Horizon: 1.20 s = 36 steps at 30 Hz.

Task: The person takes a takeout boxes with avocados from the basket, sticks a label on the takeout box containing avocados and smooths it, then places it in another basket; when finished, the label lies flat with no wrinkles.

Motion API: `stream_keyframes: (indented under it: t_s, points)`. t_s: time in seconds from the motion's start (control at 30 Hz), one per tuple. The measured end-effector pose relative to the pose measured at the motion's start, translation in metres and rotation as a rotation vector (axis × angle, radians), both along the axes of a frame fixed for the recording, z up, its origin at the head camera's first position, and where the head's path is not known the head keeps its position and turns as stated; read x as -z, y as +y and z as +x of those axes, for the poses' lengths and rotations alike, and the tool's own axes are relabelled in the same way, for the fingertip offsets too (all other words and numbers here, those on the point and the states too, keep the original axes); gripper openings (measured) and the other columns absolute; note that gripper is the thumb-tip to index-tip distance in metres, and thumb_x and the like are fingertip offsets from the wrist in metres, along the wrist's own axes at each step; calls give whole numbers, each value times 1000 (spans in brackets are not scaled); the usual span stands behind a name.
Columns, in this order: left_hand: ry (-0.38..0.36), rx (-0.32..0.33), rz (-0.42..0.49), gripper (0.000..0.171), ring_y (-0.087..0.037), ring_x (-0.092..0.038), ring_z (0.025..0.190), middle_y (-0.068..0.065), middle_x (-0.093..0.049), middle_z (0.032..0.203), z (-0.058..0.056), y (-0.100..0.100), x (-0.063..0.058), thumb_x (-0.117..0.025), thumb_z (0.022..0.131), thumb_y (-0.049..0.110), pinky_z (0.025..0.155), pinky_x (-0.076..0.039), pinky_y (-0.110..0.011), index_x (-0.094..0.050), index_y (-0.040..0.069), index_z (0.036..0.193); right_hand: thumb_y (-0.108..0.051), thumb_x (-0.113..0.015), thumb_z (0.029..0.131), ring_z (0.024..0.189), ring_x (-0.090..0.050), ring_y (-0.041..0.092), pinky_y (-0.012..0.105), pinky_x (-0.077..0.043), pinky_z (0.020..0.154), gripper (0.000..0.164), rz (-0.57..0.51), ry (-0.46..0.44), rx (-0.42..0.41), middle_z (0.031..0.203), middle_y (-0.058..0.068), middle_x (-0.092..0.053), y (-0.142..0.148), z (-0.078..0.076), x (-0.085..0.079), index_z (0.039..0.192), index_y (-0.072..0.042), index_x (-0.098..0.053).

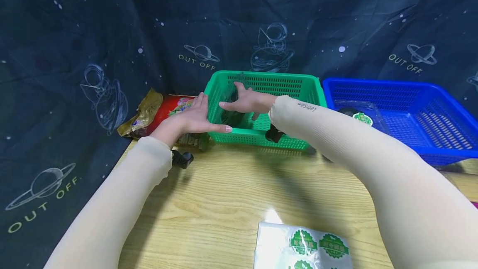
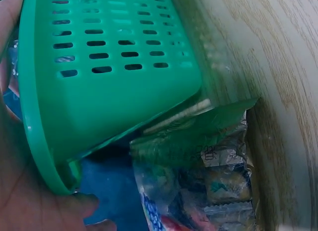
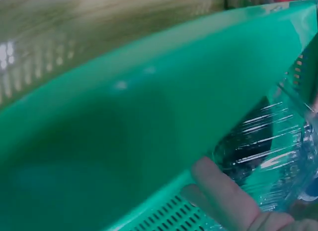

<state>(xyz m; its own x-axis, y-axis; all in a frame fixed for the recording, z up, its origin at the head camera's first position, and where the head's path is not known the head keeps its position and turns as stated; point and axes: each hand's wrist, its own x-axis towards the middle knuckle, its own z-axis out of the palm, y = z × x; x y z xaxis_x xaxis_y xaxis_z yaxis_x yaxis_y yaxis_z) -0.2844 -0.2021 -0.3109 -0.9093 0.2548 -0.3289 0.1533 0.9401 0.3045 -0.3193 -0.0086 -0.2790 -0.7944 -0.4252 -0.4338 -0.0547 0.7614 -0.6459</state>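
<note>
My left hand (image 1: 194,116) lies at the left end of a green plastic basket (image 1: 315,90), its fingers straight along the rim and its thumb stretched over the front rim. My right hand (image 1: 248,101) reaches into that basket with thumb and fingers spread. Beside its fingertips is a clear plastic-wrapped package (image 3: 253,136) with something dark inside, at the basket's left end. Fingers of the right hand come close to the wrap in the right wrist view; whether they press on it I cannot tell.
A red and gold snack bag (image 1: 158,111) lies left of the green basket. To the right stands a blue basket (image 1: 403,119) holding a clear package with a green round label (image 1: 363,118). A sheet of green stickers (image 1: 302,244) lies on the wooden table (image 1: 224,202) in front.
</note>
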Motion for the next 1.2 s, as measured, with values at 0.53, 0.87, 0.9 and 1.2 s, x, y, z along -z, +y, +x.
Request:
stream_keyframes:
  t_s: [0.53, 0.87, 0.9, 1.2]
  points:
    - [-12, 1, 2, 141, -37, 12, 144, -15, 22, 156, 0, 3, -1, -51, 62, 89, 110, -9, -64, 19, 2, 148, -34, -59, 94, 121, -51, 27, 44, -52, 84, 93, -39, 92, 86, 148, 12, -39, 8, -1, 3, 153, -22, 13]
    - [-3, 4, 10, 138, -36, 14, 143, -17, 22, 156, 3, 1, -3, -54, 66, 85, 111, -8, -61, 18, 0, 148, -29, -55, 97, 127, -47, 24, 47, -50, 90, 84, -414, -4, 228, 144, 5, -45, 54, 20, -38, 153, -31, 7]
    - [-3, 9, 7, 138, -36, 14, 143, -17, 22, 155, 3, 1, -3, -53, 66, 85, 111, -7, -61, 18, 0, 148, -29, -56, 97, 128, -45, 24, 46, -50, 90, 84, -466, -6, 252, 147, 5, -41, 62, 25, -44, 153, -33, 6]
    - [-16, 22, 36, 136, -35, 17, 143, -16, 23, 156, 2, 3, -1, -56, 68, 82, 111, -6, -62, 18, 1, 148, -26, -55, 97, 135, -35, 39, 49, -44, 97, 76, -794, 66, 308, 155, 15, -22, 151, 82, -66, 152, -41, -4]
